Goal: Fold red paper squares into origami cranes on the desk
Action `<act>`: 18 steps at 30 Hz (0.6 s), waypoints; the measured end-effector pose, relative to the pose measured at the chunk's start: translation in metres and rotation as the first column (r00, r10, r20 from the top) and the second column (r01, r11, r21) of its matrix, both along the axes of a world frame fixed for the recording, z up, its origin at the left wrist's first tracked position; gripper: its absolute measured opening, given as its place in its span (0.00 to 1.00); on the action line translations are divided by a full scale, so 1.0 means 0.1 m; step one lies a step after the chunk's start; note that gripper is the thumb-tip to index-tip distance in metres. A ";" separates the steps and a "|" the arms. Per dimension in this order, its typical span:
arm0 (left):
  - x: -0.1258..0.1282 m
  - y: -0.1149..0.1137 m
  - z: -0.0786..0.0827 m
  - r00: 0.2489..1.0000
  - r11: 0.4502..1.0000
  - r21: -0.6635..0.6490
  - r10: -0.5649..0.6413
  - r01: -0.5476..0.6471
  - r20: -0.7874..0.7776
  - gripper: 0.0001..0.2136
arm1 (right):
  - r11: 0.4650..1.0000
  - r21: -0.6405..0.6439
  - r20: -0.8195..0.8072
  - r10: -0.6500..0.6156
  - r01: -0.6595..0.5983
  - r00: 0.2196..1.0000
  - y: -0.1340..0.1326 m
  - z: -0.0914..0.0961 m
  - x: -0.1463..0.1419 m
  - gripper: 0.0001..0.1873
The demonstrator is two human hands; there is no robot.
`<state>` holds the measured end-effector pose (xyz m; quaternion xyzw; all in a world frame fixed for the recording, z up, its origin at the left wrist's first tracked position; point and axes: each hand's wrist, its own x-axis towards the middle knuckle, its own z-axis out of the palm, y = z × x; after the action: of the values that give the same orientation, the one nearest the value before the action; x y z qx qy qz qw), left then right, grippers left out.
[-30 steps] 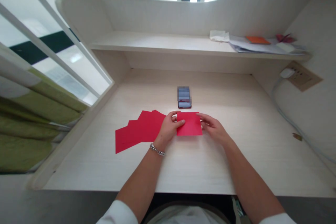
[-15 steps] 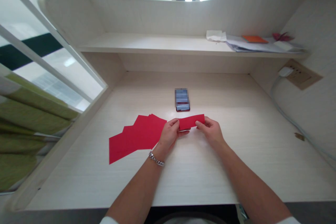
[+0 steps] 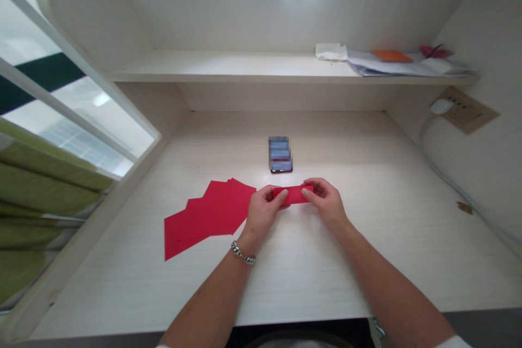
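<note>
A narrow folded strip of red paper [image 3: 294, 195] is held level between my two hands, just above the desk. My left hand [image 3: 264, 207] grips its left end, thumb pressed on the front face and fingers behind. At the other end my right hand [image 3: 326, 201] pinches the strip the same way, thumb in front. Several sheets of red paper [image 3: 216, 209] lie fanned out and overlapping on the desk to the left of my left hand. Beyond the strip lies a phone [image 3: 280, 155] with its screen lit and blurred.
Above the back of the desk [image 3: 367, 250] runs a shelf [image 3: 228, 65] with crumpled white tissue [image 3: 331, 52], papers [image 3: 362, 65] and an orange piece [image 3: 392, 56]. A plug with a grey cable [image 3: 444, 176] sits in the right wall's socket [image 3: 468, 111]. Green curtain [image 3: 41, 201] hangs at left.
My left thumb has come up onto the front of the red strip. The strip has levelled out and sits slightly lower. The whole view has shifted a little.
</note>
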<state>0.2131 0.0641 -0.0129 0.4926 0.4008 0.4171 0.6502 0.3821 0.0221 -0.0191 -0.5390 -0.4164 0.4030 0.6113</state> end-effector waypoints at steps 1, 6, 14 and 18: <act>-0.01 0.00 -0.01 1.000 1.000 0.015 0.005 -0.004 -0.021 0.13 | 1.000 0.008 0.006 -0.017 0.017 1.000 0.00 0.00 0.00 0.18; -0.03 0.02 0.01 0.994 0.996 0.086 -0.001 0.010 -0.106 0.13 | 0.997 -0.062 0.183 -0.034 0.046 0.983 -0.01 0.00 0.05 0.15; -0.01 0.00 0.00 0.999 0.999 0.042 0.017 -0.015 -0.048 0.14 | 0.995 -0.097 0.246 -0.007 0.032 0.969 -0.03 0.01 0.11 0.14; -0.01 0.01 -0.06 0.998 0.999 0.029 0.019 -0.017 -0.054 0.15 | 0.995 -0.099 0.258 0.000 0.026 0.966 -0.04 0.04 0.12 0.13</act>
<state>0.2118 0.0647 -0.0184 0.5093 0.4169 0.4149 0.6282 0.3944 0.0178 -0.0151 -0.6198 -0.4679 0.3460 0.5264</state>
